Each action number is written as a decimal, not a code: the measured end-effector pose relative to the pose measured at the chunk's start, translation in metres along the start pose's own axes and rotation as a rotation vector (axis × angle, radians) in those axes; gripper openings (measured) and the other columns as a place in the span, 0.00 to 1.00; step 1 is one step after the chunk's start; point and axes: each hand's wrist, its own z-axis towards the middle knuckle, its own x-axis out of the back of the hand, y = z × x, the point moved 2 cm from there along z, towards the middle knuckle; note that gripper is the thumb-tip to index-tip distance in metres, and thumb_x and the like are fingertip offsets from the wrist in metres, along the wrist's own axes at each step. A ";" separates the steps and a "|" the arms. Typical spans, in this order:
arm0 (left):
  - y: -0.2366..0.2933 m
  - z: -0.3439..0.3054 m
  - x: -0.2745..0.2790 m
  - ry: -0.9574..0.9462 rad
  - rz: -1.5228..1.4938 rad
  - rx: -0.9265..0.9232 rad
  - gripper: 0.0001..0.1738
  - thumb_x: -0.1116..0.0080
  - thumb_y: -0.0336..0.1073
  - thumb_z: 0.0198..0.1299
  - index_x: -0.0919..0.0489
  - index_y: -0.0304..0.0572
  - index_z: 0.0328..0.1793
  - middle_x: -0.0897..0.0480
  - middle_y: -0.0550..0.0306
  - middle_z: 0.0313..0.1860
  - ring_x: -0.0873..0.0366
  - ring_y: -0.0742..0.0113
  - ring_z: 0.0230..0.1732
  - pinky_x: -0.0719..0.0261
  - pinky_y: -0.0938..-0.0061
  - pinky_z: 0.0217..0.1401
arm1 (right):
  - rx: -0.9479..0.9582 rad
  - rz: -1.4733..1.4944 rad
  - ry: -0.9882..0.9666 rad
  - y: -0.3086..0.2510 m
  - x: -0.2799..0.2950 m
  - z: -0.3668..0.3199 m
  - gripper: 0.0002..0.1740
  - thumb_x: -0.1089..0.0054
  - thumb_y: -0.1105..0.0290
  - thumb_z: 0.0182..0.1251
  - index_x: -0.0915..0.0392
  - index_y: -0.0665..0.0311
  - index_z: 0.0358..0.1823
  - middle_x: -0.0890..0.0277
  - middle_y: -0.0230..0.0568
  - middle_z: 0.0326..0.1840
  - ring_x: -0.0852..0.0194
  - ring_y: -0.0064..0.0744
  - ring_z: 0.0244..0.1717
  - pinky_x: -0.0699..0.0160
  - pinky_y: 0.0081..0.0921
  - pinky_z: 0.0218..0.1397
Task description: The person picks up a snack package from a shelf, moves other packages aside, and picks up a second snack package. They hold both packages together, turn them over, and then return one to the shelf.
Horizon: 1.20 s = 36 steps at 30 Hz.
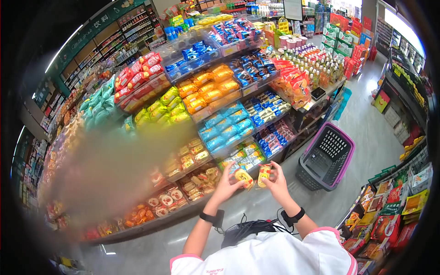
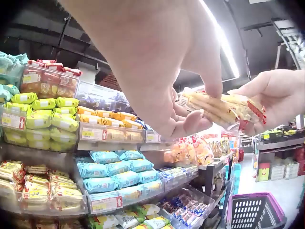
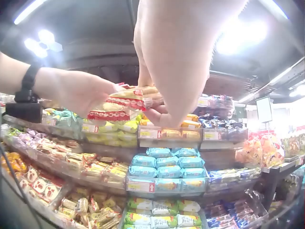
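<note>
Both hands are raised in front of the snack shelves, each with a small wrapped snack. My left hand [image 1: 226, 184] grips a clear packet of pale biscuits [image 1: 244, 178] with red and yellow print. Close beside it, my right hand [image 1: 277, 180] pinches a similar biscuit packet [image 1: 264, 175] between thumb and fingers. In the left wrist view the biscuits [image 2: 205, 106] show as a stack of pale layers under the left fingers. A red-printed wrapper edge [image 3: 116, 114] shows below the left hand in the right wrist view.
A black basket [image 1: 306, 174] with a purple rim stands on the floor at the right. Tiered bins ahead hold blue packets [image 1: 227, 127], orange packets [image 1: 208, 87] and green packets [image 1: 162, 107]. Another rack of bagged goods [image 1: 387, 224] is at the lower right. A blur covers part of the left shelves.
</note>
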 end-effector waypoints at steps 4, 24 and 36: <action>-0.004 0.002 -0.008 -0.019 -0.153 0.086 0.31 0.42 0.21 0.59 0.42 0.44 0.66 0.27 0.48 0.55 0.22 0.61 0.51 0.16 0.68 0.50 | -0.080 0.037 -0.054 0.004 0.030 0.001 0.28 0.37 0.79 0.58 0.39 0.66 0.59 0.27 0.41 0.49 0.22 0.26 0.42 0.21 0.22 0.41; -0.026 -0.034 -0.098 -0.097 0.003 0.188 0.39 0.37 0.32 0.59 0.49 0.35 0.70 0.22 0.43 0.54 0.21 0.64 0.49 0.23 0.71 0.54 | -0.257 0.255 -0.372 0.011 0.054 -0.025 0.16 0.51 0.67 0.73 0.36 0.65 0.57 0.30 0.36 0.56 0.34 0.23 0.58 0.35 0.25 0.63; -0.024 -0.050 -0.091 -0.045 0.085 0.370 0.39 0.40 0.49 0.62 0.45 0.34 0.68 0.24 0.49 0.53 0.24 0.66 0.53 0.22 0.69 0.52 | -0.032 -0.303 -0.603 0.037 0.022 -0.058 0.41 0.60 0.63 0.75 0.78 0.62 0.76 0.50 0.52 0.73 0.45 0.41 0.71 0.45 0.30 0.70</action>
